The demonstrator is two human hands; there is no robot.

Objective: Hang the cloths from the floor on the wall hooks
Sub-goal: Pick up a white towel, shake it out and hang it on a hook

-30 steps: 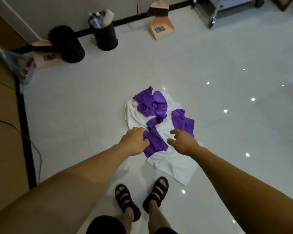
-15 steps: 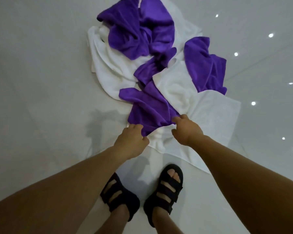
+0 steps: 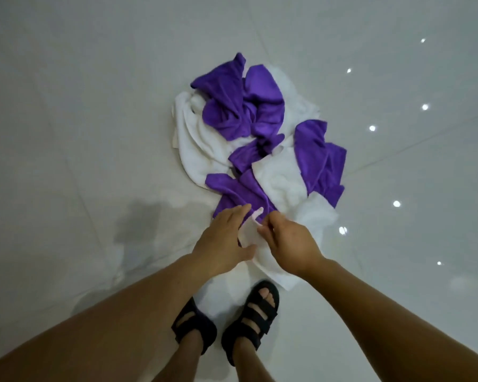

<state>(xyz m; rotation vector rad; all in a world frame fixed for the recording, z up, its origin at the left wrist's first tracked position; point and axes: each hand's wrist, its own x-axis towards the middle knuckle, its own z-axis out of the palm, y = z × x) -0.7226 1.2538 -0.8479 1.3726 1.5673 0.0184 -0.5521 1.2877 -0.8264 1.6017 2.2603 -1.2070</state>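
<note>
right hand [image 3: 290, 244] pinches white cloth [image 3: 315, 221], left hand [image 3: 221, 241] touches purple cloth [image 3: 240, 194].

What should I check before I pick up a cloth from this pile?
1. The right hand pinches the white cloth: ok.
2. The left hand grips too: not ok, its fingers lie straight on the purple cloth.
3. The white cloth is free to lift: not ok, purple cloth lies on it.
4. The sandals are off the white cloth: cannot tell, one toe is at its edge.
5. The wall hooks are in sight: not ok, none in view.
</note>
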